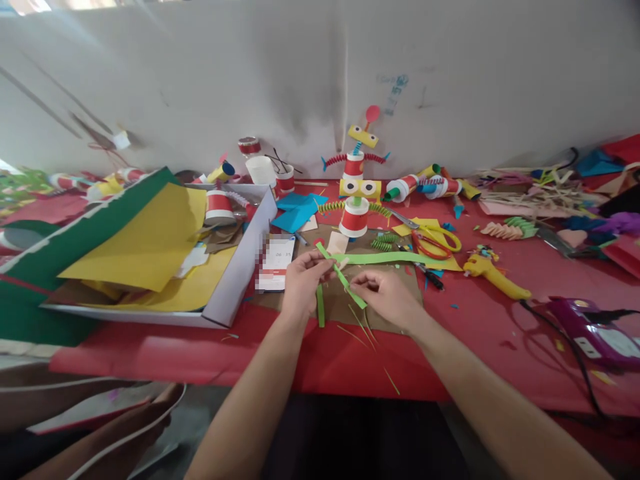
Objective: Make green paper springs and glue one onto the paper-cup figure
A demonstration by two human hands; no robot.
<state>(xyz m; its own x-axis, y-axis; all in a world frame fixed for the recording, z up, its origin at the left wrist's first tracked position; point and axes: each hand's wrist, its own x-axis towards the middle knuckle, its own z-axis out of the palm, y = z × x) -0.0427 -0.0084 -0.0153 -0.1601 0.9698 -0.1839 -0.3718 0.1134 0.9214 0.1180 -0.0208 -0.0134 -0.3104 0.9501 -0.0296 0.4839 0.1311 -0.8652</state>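
Between my two hands is a narrow light green paper strip (343, 277), slanting down to the right over a brown cardboard sheet (400, 308). My left hand (306, 275) pinches its upper part, and my right hand (383, 293) has fingers closed at its lower end. Behind the hands, a longer green paper strip (395, 257) lies across the cardboard. Another short green strip (321, 307) rests below my left hand, and thin green slivers (363, 327) are scattered near it. A red and white paper cup figure (354, 217) with yellow eyes stands just beyond.
An open box (220, 293) with yellow paper sits at left, beside a phone (277, 263). Scissors (440, 241), a yellow glue gun (495, 277) and a purple device (595, 333) lie at right. More cup figures (356, 160) stand along the wall. Another person's hand (155, 413) shows at lower left.
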